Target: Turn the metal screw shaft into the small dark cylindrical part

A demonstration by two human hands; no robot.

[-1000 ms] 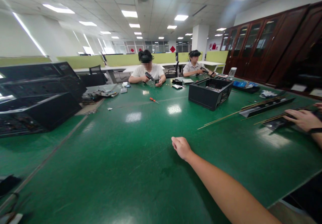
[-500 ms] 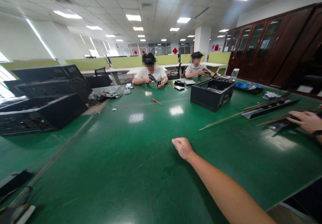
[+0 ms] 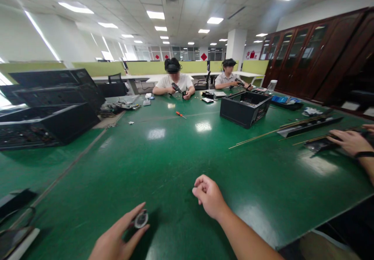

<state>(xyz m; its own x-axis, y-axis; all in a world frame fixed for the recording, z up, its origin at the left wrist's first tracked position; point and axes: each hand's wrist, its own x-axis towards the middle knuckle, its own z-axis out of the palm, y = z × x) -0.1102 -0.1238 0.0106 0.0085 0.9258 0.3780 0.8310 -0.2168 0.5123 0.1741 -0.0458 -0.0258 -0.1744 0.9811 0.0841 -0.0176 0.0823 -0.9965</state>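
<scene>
Low in the view, my left hand [image 3: 121, 232] holds a small round object [image 3: 141, 219] between thumb and fingers, with a pale disc-like face and a dark rim. To its right, my right hand [image 3: 209, 195] is over the green tabletop [image 3: 163, 166] with its fingers curled together. Whether anything sits inside those fingers is too small to tell. A gap of bare green surface separates my two hands.
Dark computer cases stand at the left [image 3: 70, 123] and back right [image 3: 245, 108]. An orange screwdriver [image 3: 180, 114] lies mid-table. Thin rods [image 3: 263, 134] lie right, near another person's hands [image 3: 347, 141]. Two people with power tools sit across.
My left hand has come into view at the bottom with the round object. My right hand has moved down toward me, and its curled fingers now show.
</scene>
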